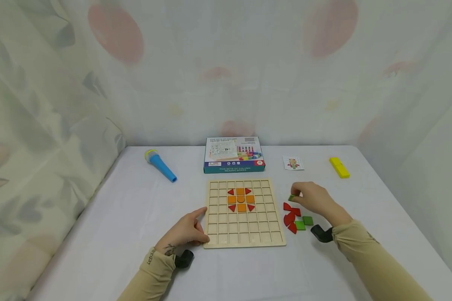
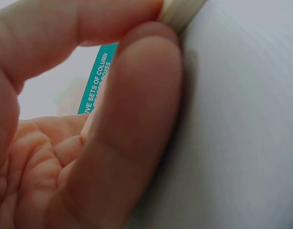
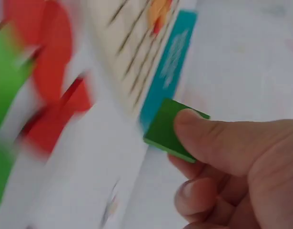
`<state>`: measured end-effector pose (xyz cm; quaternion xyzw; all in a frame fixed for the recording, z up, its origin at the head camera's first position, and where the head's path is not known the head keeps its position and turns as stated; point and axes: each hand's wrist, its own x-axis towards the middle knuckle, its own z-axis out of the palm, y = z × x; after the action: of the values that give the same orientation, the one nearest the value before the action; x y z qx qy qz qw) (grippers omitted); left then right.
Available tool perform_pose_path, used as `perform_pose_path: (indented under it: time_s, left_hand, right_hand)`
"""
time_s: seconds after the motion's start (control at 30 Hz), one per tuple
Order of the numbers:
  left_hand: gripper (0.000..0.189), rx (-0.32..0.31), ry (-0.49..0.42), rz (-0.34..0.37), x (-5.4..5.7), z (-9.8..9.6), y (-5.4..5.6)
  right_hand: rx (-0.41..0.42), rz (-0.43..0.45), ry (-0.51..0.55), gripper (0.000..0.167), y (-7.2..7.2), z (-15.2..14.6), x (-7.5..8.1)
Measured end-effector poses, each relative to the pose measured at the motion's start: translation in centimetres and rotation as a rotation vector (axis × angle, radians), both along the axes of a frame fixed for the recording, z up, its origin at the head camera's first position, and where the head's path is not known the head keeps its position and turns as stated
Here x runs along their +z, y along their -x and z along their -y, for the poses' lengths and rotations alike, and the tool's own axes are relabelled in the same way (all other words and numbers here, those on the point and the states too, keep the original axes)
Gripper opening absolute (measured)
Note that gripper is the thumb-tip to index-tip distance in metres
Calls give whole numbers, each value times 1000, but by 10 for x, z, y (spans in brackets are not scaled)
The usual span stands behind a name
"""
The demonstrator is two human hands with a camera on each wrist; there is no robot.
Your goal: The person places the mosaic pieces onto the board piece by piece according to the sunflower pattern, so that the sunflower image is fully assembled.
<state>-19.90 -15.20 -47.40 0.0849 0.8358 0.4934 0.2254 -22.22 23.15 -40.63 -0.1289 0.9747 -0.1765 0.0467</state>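
Observation:
My left hand [image 1: 186,230] grips the left edge of a wooden grid board [image 1: 226,240], thumb at the near corner and index finger farther up. In the left wrist view the thumb [image 2: 132,109] covers most of that contact. Orange pieces [image 1: 240,191] form a cross around an orange disc [image 1: 240,199] on the board, with red triangles [image 1: 232,207] at its corners. Right of the board, my right hand [image 1: 314,198] pinches a green square tile [image 3: 165,133] between thumb and fingers, above the table. Below it lie several red pieces [image 1: 289,218] and two green squares [image 1: 307,220].
Behind the board stands a teal-edged box [image 1: 234,168]. A picture card [image 1: 293,163] and a yellow block [image 1: 339,167] lie at the back right. A blue toy microphone [image 1: 162,165] is at the back left. Patterned curtains [image 1: 226,83] surround the white table [image 1: 135,217].

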Motion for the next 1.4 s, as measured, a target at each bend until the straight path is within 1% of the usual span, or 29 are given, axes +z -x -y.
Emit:
perform_pose_path:
  time_s: [0.1, 0.2, 0.33, 0.53, 0.6, 0.73, 0.9, 0.97, 1.17, 1.27, 1.33, 1.4]
  left_hand:
    - [98, -4, -8, 7, 1, 0, 0]
    - [98, -8, -11, 14, 2, 0, 0]
    - [98, -13, -8, 15, 2, -1, 0]
    - [98, -8, -2, 11, 2, -2, 0]
    - [99, -9, -4, 10, 2, -2, 0]
    - [98, -15, -4, 5, 3, -1, -1]
    - [98, -12, -4, 10, 4, -1, -1]
    - [98, -9, -6, 12, 4, -1, -1]
    - [98, -5, -3, 11, 1, 0, 0]
    - [97, -2, -2, 8, -1, 0, 1]
    - [97, -2, -3, 6, -1, 0, 1]
    - [97, -3, -5, 7, -1, 0, 1]
  right_hand:
    - [51, -24, 48, 6, 3, 25, 5]
    - [109, -31, 81, 5, 4, 52, 5]
    - [174, -31, 111, 5, 4, 82, -5]
    - [220, 15, 111, 6, 4, 111, -25]
    - [240, 24, 107, 5, 4, 116, -29]
    - [275, 12, 81, 4, 4, 122, -34]
    - [273, 30, 83, 3, 3, 125, -37]
    - [271, 22, 72, 3, 2, 126, -38]
    - [300, -74, -15, 5, 3, 128, -41]
    - [316, -108, -55, 5, 3, 129, -43]
    - [314, -127, -53, 7, 2, 128, -41]
    - [295, -149, -44, 12, 1, 124, -35]
